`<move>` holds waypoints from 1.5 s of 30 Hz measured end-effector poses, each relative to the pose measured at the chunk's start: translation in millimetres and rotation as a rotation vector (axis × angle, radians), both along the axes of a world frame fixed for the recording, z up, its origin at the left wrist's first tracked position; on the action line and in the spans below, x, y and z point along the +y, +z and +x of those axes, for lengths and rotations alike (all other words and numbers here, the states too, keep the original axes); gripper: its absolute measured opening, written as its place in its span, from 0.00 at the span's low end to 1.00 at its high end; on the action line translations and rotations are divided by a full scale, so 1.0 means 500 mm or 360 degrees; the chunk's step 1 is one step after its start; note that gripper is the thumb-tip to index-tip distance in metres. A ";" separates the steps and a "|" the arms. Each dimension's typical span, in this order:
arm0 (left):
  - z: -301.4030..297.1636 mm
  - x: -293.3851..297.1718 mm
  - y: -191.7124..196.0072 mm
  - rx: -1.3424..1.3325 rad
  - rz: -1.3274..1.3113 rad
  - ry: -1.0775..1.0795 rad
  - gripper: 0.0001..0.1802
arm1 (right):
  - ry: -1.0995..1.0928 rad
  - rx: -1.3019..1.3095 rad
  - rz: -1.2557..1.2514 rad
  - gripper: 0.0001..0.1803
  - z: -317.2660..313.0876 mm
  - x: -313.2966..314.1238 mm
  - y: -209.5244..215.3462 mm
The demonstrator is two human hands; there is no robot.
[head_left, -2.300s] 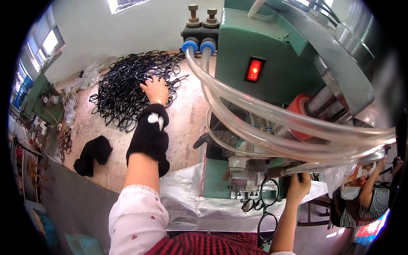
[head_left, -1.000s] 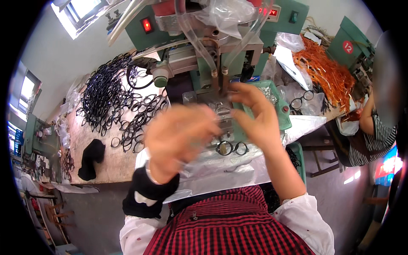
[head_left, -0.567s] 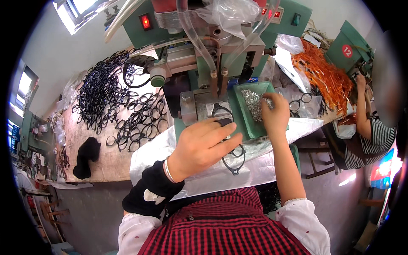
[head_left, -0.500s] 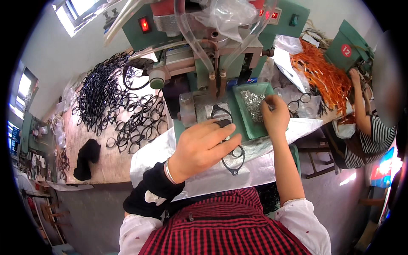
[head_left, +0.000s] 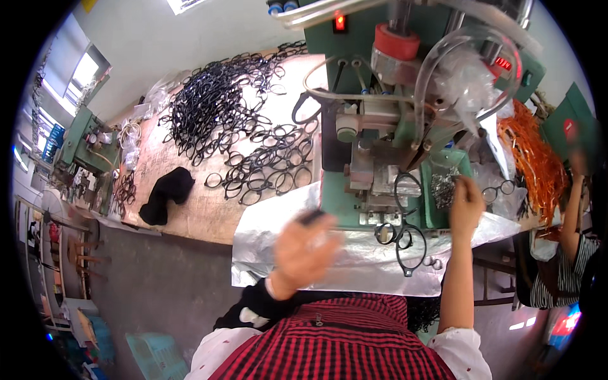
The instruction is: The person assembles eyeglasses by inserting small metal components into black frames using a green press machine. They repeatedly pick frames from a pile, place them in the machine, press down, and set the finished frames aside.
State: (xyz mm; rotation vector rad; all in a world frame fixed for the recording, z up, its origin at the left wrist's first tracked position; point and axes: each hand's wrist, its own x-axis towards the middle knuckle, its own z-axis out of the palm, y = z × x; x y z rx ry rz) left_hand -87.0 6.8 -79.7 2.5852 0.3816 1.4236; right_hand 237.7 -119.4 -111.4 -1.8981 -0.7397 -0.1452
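Closest to me are the red-and-black checked cloth apron [head_left: 329, 339] and, above it, the left hand [head_left: 307, 253], apart from everything on the bench; it is so blurred that I cannot tell how its fingers stand. The right hand [head_left: 467, 202] has its fingertips pressed together at the right edge of the green rectangular plastic tray [head_left: 433, 217] of small silvery metal pieces [head_left: 444, 187] (whether one sits between the tips, I cannot tell).

Left of that tray, neither hand touches the black round-lensed eyeglass frame [head_left: 406, 220]: one ring is at the green metal machine [head_left: 340, 206], the other above the crinkled silver sheet [head_left: 367, 266]. A second, smaller-looking black frame [head_left: 395, 235] overlaps it.

Farther left I see a black cloth sleeve [head_left: 168, 193] and a tangled heap of black frames [head_left: 212, 104]; far right, loose orange strips [head_left: 532, 158] lie near a co-worker's black-and-white striped top [head_left: 573, 278].
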 end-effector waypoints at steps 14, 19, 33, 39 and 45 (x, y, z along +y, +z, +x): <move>0.057 0.494 0.019 0.0604 -0.0130 0.0963 0.07 | 0.0402 0.0687 0.0750 0.07 -0.024 0.077 0.033; 0.027 0.595 -0.150 0.0674 -0.0934 0.1337 0.25 | 0.0022 0.0360 0.0267 0.07 -0.056 -0.019 0.023; 0.081 0.287 -0.007 -0.0560 -0.1555 -0.0013 0.03 | 0.0684 0.0460 0.0499 0.22 -0.138 0.103 0.165; 0.043 0.182 -0.080 -0.0889 -0.1911 0.0016 0.03 | 0.0656 0.0749 0.0767 0.24 -0.173 0.116 0.162; 0.103 0.090 0.189 -0.1104 -0.1010 -0.0750 0.07 | 0.0834 0.1100 0.0852 0.26 -0.190 0.119 0.187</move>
